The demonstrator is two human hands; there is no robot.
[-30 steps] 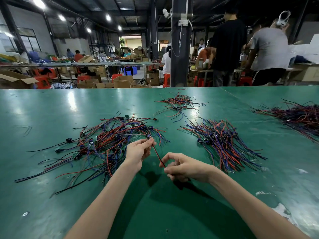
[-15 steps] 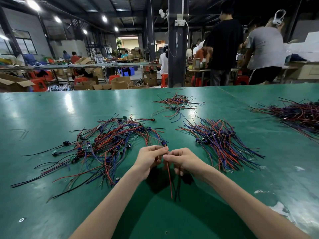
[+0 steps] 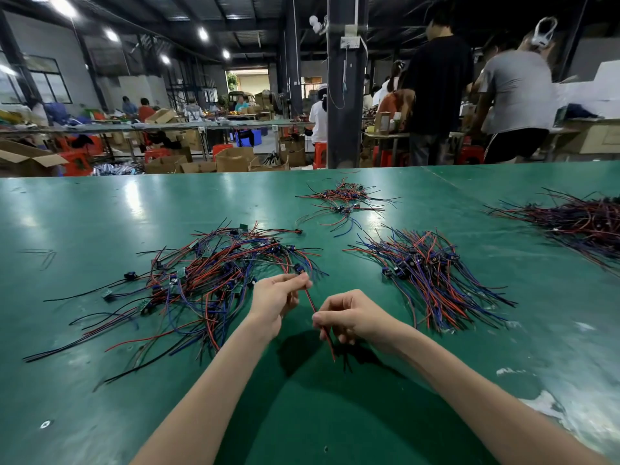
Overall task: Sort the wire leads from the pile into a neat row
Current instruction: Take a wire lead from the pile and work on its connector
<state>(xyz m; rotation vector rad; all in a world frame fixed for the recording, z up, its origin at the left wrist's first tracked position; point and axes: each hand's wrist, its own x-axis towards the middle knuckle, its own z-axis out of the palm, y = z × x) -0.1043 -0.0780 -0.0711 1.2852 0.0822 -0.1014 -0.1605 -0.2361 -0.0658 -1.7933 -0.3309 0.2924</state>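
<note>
Head view, sorting of wire leads on a green counter [image 3: 100,213]. The left hand [image 3: 278,300] pinches the upper part of a single red-and-black lead [image 3: 310,302] between thumb and fingertips, with the remaining fingers loosely curled. The right hand [image 3: 355,317] pinches the same lead lower down between thumb and forefinger, its other fingers curled under. The lead runs obliquely from the left hand down to the right hand, held above the counter near the middle of the near edge; its free ends project below the right hand.

The pile [image 3: 208,280], a loose tangle of red, blue and black leads with small connectors, lies just left of the left hand and touches its fingertips. A bundle [image 3: 432,280] of leads lying roughly parallel, connectors grouped toward its far-left side, lies to the right of the right hand and apart from it. A small cluster [image 3: 345,199] lies farther back at centre, and a heap [image 3: 583,223] at the far right edge. People stand at other benches beyond the counter.
</note>
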